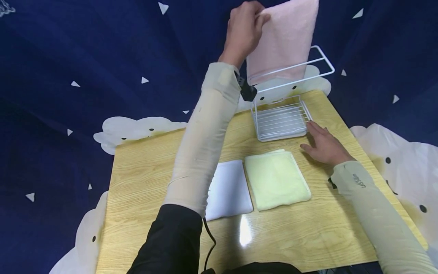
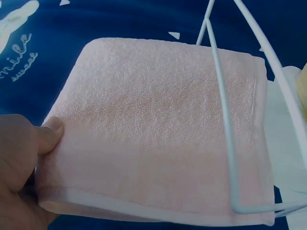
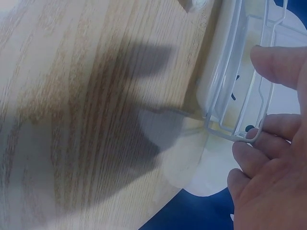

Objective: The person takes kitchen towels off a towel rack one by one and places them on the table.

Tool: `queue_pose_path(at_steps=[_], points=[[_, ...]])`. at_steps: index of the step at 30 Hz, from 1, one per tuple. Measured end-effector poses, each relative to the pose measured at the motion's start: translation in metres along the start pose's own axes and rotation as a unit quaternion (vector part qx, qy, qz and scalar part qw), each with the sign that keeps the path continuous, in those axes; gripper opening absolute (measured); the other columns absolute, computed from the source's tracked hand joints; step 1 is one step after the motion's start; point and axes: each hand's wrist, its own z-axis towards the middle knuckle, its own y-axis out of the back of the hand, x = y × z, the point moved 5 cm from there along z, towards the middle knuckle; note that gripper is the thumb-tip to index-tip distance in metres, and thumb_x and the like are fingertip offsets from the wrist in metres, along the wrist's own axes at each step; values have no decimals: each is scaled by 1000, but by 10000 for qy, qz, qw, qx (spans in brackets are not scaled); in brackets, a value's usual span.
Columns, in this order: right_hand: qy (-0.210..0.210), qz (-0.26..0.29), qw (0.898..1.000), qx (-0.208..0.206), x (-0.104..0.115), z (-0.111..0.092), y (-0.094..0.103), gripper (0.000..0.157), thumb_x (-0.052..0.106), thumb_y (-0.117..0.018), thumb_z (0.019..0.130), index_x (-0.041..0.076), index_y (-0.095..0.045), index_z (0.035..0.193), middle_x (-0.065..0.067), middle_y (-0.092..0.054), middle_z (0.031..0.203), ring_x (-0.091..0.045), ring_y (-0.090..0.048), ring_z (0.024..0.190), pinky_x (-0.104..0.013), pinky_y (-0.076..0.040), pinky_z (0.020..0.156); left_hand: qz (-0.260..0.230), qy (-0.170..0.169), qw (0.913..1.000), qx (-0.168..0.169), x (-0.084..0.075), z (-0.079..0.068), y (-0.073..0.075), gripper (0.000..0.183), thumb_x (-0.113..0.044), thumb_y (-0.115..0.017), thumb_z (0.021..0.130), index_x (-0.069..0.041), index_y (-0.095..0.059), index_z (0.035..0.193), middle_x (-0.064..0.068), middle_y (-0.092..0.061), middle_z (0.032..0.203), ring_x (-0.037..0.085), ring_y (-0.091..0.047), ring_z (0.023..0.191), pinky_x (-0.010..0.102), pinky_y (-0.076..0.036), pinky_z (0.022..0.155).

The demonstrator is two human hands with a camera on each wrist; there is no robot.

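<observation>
My left hand (image 1: 243,30) pinches a folded pink towel (image 1: 285,38) at its edge, thumb on the near face. The towel is held up high at the back, beside the raised bars of a white wire rack (image 1: 284,118). In the left wrist view, a white bar (image 2: 224,105) crosses in front of the towel (image 2: 144,110). My right hand (image 1: 325,146) is at the rack's right front corner. Its fingertips touch the wire there, thumb spread apart, as the right wrist view shows for the wire corner (image 3: 235,136).
A folded pale yellow towel (image 1: 277,180) lies on the wooden table (image 1: 143,182) in front of the rack. Left of it is a folded white towel (image 1: 230,190), partly covered by my left arm. A dark blue cloth (image 1: 85,57) with white shapes surrounds the table.
</observation>
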Motion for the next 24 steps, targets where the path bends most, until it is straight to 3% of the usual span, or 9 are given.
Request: queue_pose_path(at_steps=[8, 17, 24], points=[[10, 33, 10000, -58, -1, 0, 1, 87, 33, -63, 99, -4, -11, 158, -25, -11, 164, -43, -12, 149, -52, -8, 120, 335, -260, 9987, -268, -1, 2, 15, 33, -36, -49, 106, -20, -64, 131, -5, -63, 124, 6, -55, 109, 12, -38, 90], [28, 41, 10000, -45, -2, 2, 0, 88, 33, -63, 99, -4, -10, 158, -25, -9, 164, -43, -12, 149, -51, -7, 120, 335, -78, 9987, -383, -3, 4, 28, 35, -38, -48, 106, -23, -60, 136, -5, -60, 120, 1, -53, 101, 11, -39, 86], [-7, 9, 10000, 1, -3, 3, -1, 88, 35, -61, 100, -3, -8, 159, -25, -7, 164, -43, -10, 149, -51, -7, 120, 493, -148, 9975, -481, -4, 3, 40, 41, -34, -42, 109, -24, -50, 147, -5, -55, 133, 3, -53, 115, 9, -35, 93]])
